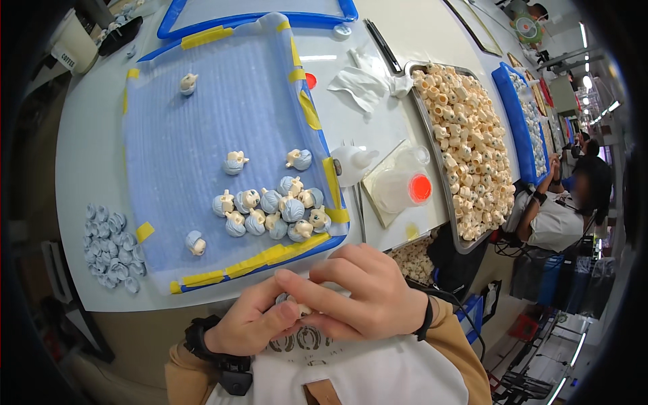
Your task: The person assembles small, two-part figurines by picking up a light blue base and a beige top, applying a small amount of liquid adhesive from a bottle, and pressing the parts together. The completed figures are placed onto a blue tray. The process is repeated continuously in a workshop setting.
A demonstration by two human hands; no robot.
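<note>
bright table (88,169), glowing light tubes (583,35) at right, curved edges, black rim

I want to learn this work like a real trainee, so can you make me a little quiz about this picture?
1. True or false: the pile of pale blue pieces lies left of the cloth-covered tray.
2. What colour is the tape along the cloth's edges?
3. What do the left hand and right hand hold together?
A) a bottle
B) a small blue-and-cream piece
C) a brush

Key: 1 true; 2 yellow; 3 B.
</note>
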